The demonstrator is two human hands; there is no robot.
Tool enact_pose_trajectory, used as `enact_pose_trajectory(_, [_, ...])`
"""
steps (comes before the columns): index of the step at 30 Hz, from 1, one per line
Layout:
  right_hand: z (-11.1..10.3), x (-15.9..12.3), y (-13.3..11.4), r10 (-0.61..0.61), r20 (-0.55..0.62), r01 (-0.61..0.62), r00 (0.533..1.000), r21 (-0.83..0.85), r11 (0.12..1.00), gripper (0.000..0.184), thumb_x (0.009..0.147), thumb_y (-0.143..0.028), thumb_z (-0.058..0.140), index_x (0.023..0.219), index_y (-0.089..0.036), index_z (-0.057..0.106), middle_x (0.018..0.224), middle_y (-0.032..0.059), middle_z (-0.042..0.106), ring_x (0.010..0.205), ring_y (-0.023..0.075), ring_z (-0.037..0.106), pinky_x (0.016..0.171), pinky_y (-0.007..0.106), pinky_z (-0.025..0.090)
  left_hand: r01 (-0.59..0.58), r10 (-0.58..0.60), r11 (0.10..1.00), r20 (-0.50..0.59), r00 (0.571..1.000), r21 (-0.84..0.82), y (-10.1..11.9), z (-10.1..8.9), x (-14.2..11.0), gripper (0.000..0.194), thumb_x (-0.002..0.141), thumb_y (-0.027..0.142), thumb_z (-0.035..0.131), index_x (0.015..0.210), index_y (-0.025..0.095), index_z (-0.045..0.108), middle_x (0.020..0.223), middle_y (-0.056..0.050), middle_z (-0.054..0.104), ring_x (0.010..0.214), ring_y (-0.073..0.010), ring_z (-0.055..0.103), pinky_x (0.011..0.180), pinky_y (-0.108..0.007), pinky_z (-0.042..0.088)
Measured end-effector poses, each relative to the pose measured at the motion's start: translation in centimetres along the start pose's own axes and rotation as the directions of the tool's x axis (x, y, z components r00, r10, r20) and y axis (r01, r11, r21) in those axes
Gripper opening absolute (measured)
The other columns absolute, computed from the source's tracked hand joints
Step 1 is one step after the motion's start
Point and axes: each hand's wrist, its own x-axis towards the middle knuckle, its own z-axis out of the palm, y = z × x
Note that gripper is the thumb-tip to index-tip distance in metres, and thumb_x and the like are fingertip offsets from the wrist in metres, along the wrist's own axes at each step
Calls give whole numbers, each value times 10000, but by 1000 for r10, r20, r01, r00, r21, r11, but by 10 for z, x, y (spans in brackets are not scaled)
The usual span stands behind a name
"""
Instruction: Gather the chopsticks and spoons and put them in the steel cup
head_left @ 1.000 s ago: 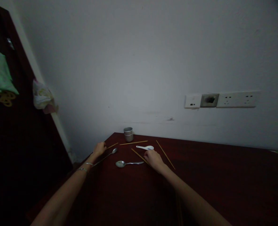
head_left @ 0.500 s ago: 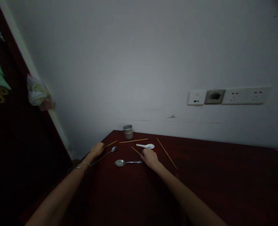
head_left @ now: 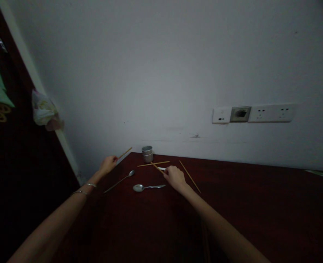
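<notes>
Left hand: stretched far out by the edge of the table, fingers pinched around one chopstick, its tip poking ahead and right | Right hand: stretched out too, fingers curled, pinching another chopstick, its tip poking ahead and left, near the metal cup

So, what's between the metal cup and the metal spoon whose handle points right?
In the head view, a chopstick lies crosswise between them; the tip of another chopstick, held by the right hand, also shows there.
</notes>
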Motion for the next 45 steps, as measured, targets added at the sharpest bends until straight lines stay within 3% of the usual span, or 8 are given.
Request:
enact_pose_trajectory(3, [-23, -5, 14, 50, -82, -38, 995, 137, 990, 204, 765, -312, 510, 835, -210, 671, 865, 84, 665, 860, 216, 608, 717, 291, 432, -111, 77, 981, -203, 976, -162, 24, -25, 3, 245, 786, 244, 459, 935, 137, 621, 961, -71, 643, 870, -173, 578, 806, -259, 416])
enact_pose_trajectory(6, [-45, -10, 33, 82, -139, -19, 987, 406, 914, 198, 731, -318, 554, 788, -174, 677, 789, 72, 672, 760, 188, 621, 651, 254, 452, -133, 8, 898, -287, 958, -419, 67, -43, -3, 241, 756, 261, 507, 913, 120, 625, 927, -70, 652, 831, -157, 587, 783, -252, 443])
enact_pose_trajectory(9, [-64, -21, 50, 134, -88, -33, 987, 707, 707, 182, 707, -287, 588, 766, -127, 653, 678, 58, 659, 605, 149, 607, 520, 224, 472, -138, -1, 695, -193, 981, -706, 122, -48, -21, 249, 718, 245, 555, 894, 78, 615, 843, -81, 661, 722, -144, 605, 707, -262, 482])
enact_pose_trajectory(13, [-85, -47, 67, 232, 7, -109, 973, 896, 431, 167, 648, -222, 669, 779, -125, 632, 649, 38, 650, 550, 120, 597, 442, 199, 493, -70, 161, 451, 5, 987, -890, 200, -37, -64, 210, 678, 246, 618, 808, 81, 624, 729, -70, 663, 655, -139, 613, 676, -277, 498])
enact_pose_trajectory(17, [-99, -72, 86, 304, 64, -160, 950, 940, 301, 201, 636, -188, 693, 812, -118, 629, 660, 36, 648, 561, 117, 608, 473, 213, 528, 108, 351, 321, 224, 909, -941, 265, -18, -111, 191, 642, 231, 666, 755, 84, 623, 691, -73, 655, 620, -138, 620, 656, -281, 511])
enact_pose_trajectory(21, [-104, -88, 105, 314, 87, -173, 945, 951, 257, 206, 640, -200, 697, 812, -116, 622, 663, 28, 639, 540, 98, 594, 499, 213, 532, 234, 440, 262, 332, 835, -936, 306, 7, -143, 198, 611, 226, 698, 715, 76, 619, 653, -75, 648, 589, -141, 622, 624, -281, 519])
enact_pose_trajectory(31, [-89, -99, 131, 305, 139, -216, 942, 948, 234, 157, 661, -187, 665, 782, -115, 595, 662, 25, 631, 554, 92, 595, 535, 220, 529, 468, 522, 118, 456, 721, -876, 334, 62, -174, 205, 598, 206, 704, 727, 62, 635, 722, -111, 664, 605, -152, 634, 604, -256, 519])
enact_pose_trajectory(45, [-83, -101, 130, 296, 187, -262, 937, 935, 239, 137, 619, -158, 688, 702, -93, 601, 626, 31, 619, 572, 108, 591, 519, 238, 542, 472, 519, 174, 488, 702, -864, 337, 71, -174, 205, 587, 211, 714, 707, 62, 643, 691, -106, 672, 592, -149, 631, 621, -257, 514])
